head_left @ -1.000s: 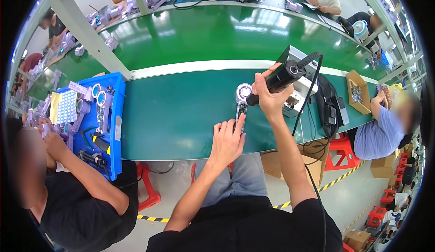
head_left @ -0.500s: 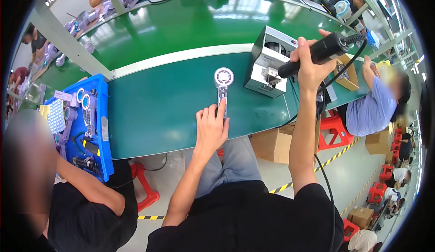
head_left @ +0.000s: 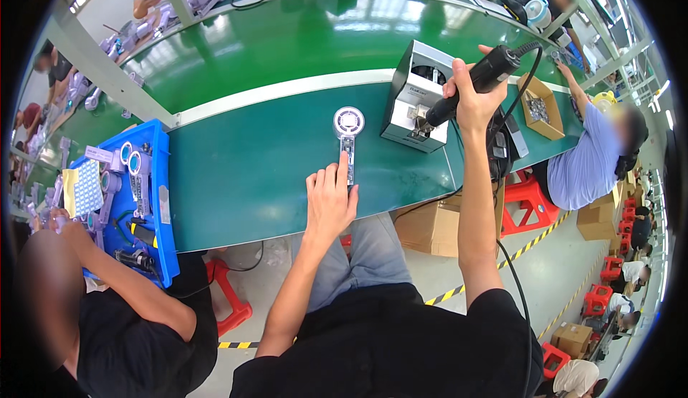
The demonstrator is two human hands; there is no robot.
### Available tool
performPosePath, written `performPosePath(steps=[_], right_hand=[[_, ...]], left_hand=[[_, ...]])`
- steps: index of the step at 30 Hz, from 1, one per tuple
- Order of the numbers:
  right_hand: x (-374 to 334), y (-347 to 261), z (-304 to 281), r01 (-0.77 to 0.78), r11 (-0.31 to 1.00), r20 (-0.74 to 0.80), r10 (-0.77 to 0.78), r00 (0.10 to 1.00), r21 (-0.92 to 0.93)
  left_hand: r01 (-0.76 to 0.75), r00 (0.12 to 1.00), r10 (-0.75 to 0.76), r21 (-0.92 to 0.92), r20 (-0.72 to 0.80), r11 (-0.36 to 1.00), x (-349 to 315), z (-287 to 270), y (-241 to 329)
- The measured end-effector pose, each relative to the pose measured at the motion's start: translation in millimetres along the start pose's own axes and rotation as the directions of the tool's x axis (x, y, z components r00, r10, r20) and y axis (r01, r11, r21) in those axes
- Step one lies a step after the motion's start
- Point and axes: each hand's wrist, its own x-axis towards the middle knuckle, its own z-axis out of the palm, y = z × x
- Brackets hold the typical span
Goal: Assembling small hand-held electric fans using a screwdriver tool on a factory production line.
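A handheld fan (head_left: pixel 349 121) with a round white head and an uncovered handle lies on the green bench. My left hand (head_left: pixel 330 201) rests at the handle's lower end, its index finger stretched along the handle and the other fingers extended, not wrapped round it. My right hand (head_left: pixel 476 104) is closed round a black corded electric screwdriver (head_left: pixel 487 74), held tilted. The screwdriver's nose points down to the left, at the front of a grey-and-black screw feeder (head_left: pixel 406 127). Whether its tip touches the feeder cannot be made out.
At left stands a blue bin (head_left: pixel 166 208) with purple fan parts and tools, a co-worker reaching over it. A cardboard tray (head_left: pixel 542 104) of small parts sits at right near another person. A black cable (head_left: pixel 510 269) hangs beside my right arm. A raised green conveyor runs behind.
My right hand has moved slightly left and down with the screwdriver, bringing its nose closer to the feeder. My left hand and the fan have barely shifted. The left co-worker's hands now show at the bin.
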Motion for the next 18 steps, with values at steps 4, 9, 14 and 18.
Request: performPosePath(steps=[4, 9, 14, 18], right_hand=[[1.5, 6.1, 2.7, -0.014, 0.999, 0.021, 0.014, 1.000, 0.033], [2.8, 14.5, 2.0, -0.091, 0.996, 0.057, 0.090, 0.994, 0.017], [-8.2, 2.4, 10.3, -0.096, 0.995, 0.058, 0.097, 0.994, -0.019], [-5.0, -10.5, 12.2, 0.015, 0.999, 0.046, -0.013, 0.999, -0.033]], left_hand=[[0.002, 1.000, -0.002, 0.011, -0.006, 1.000, -0.1, -0.7, -0.7], [-0.013, 1.000, 0.013, -0.012, -0.014, 1.000, 0.2, -1.6, -0.4], [-0.012, 1.000, 0.012, -0.003, -0.011, 1.000, -2.2, -2.3, -2.1], [-0.016, 1.000, 0.016, -0.007, -0.014, 1.000, -1.7, -1.9, -3.2]])
